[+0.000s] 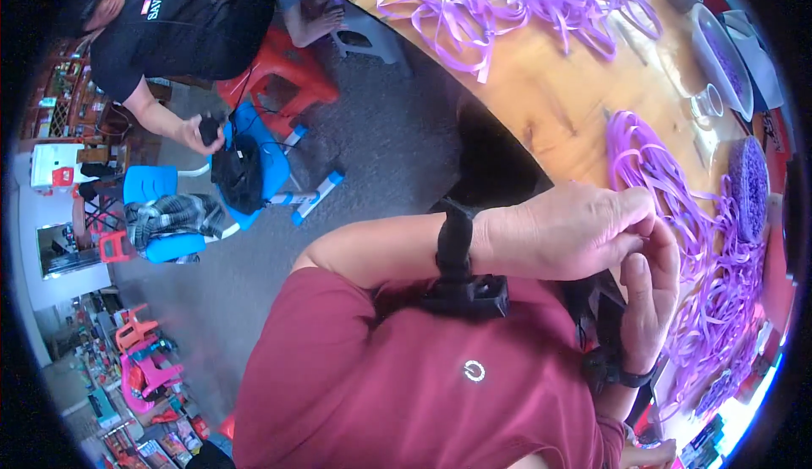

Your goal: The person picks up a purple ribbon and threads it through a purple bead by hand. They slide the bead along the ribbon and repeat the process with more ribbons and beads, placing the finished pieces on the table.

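Observation:
My left hand (558, 225) reaches in from the left, a black strap round its wrist, thumb and fingers pinched together. My right hand (650, 308) meets it fingertip to fingertip, its fingers curled and its wrist also strapped. Whatever lies between the fingertips is hidden or too small to make out. Just beyond and to the right of both hands, a bundle of flat purple ribbons (647, 152) trails across the wooden table (541, 105) into a larger tangle of purple ribbon (715, 317).
Another heap of purple ribbon (516, 4) covers the table's far part. A clear cup (707, 102), a bowl (706, 33) and a round purple piece (748, 190) stand at the right. Left of the table are a seated person (182, 38), a red stool (283, 80) and a blue chair (264, 160).

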`<state>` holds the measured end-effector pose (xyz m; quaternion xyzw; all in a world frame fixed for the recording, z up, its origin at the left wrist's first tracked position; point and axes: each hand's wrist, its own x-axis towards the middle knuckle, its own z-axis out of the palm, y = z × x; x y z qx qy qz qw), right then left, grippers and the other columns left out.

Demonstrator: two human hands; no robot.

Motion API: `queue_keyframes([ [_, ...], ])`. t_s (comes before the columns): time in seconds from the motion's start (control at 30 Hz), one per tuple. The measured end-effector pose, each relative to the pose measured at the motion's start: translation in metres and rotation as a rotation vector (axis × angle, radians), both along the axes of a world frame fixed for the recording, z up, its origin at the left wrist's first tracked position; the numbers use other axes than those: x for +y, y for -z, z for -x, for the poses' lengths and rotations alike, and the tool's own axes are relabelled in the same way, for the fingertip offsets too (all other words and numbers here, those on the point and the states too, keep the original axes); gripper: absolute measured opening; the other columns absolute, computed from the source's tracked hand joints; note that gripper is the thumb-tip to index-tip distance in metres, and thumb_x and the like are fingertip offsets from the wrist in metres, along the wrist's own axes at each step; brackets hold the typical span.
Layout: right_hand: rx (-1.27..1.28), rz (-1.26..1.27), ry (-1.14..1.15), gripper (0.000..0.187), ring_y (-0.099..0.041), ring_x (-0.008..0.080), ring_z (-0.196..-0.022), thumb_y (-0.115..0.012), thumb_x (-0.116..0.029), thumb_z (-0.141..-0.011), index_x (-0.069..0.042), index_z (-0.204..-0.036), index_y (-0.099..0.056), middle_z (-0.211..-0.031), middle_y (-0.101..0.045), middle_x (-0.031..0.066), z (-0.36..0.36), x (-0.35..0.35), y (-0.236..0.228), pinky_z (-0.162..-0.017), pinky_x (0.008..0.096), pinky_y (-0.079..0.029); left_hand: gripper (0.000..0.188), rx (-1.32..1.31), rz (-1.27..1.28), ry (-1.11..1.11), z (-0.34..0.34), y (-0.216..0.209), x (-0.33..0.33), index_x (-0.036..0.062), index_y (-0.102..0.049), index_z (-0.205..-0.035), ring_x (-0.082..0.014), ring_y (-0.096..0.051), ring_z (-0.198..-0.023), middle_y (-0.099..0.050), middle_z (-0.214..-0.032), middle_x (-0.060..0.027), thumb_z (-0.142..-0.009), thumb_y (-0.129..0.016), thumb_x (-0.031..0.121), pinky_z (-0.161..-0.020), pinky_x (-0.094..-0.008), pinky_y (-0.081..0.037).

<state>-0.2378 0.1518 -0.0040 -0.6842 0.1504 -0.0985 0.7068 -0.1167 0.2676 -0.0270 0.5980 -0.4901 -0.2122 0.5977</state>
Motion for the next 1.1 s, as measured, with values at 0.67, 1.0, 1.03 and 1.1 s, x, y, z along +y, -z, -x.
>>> queue_keyframes([
  [0.67, -0.005, 0.444, 0.018, 0.012, -0.049, 0.008, -0.076, -0.057, 0.007, -0.077, 0.0, -0.088, -0.056, -0.082, -0.053, 0.0012, 0.001, -0.015, 0.012, -0.07, 0.0194, -0.038, 0.014, 0.025, 0.03, -0.022, -0.003, 0.007, 0.003, 0.0031, -0.046, -0.089, -0.0301, -0.059, -0.071, -0.056, -0.076, -0.0126, -0.081, -0.054, 0.011, -0.06, -0.0354, -0.045],
  [1.0, 0.03, 0.319, 0.157, 0.007, -0.044, 0.0056, -0.066, -0.058, 0.005, -0.077, 0.001, -0.082, -0.057, -0.073, -0.051, 0.0004, -0.003, -0.005, 0.008, -0.059, 0.0166, -0.034, 0.012, -0.093, 0.104, -0.043, -0.003, 0.013, 0.007, 0.002, -0.054, -0.088, -0.0309, -0.057, -0.074, -0.056, -0.078, -0.0136, -0.079, -0.055, 0.011, -0.064, -0.0349, -0.045],
  [1.03, 0.032, 0.321, 0.162, 0.007, -0.044, 0.0056, -0.066, -0.058, 0.005, -0.077, 0.001, -0.082, -0.057, -0.073, -0.051, 0.0004, -0.002, -0.005, 0.008, -0.059, 0.0166, -0.034, 0.013, -0.097, 0.114, -0.028, -0.003, 0.014, 0.007, 0.0017, -0.055, -0.088, -0.0307, -0.057, -0.075, -0.056, -0.078, -0.0138, -0.079, -0.055, 0.011, -0.065, -0.0346, -0.045],
  [1.1, 0.037, 0.334, 0.146, 0.006, -0.044, 0.0062, -0.064, -0.06, 0.004, -0.076, 0.001, -0.081, -0.057, -0.073, -0.052, 0.0008, 0.001, -0.005, 0.008, -0.058, 0.0173, -0.034, 0.013, -0.128, 0.1, -0.037, -0.002, 0.015, 0.01, 0.0017, -0.055, -0.089, -0.0304, -0.057, -0.076, -0.056, -0.079, -0.0138, -0.079, -0.055, 0.011, -0.065, -0.0342, -0.046],
])
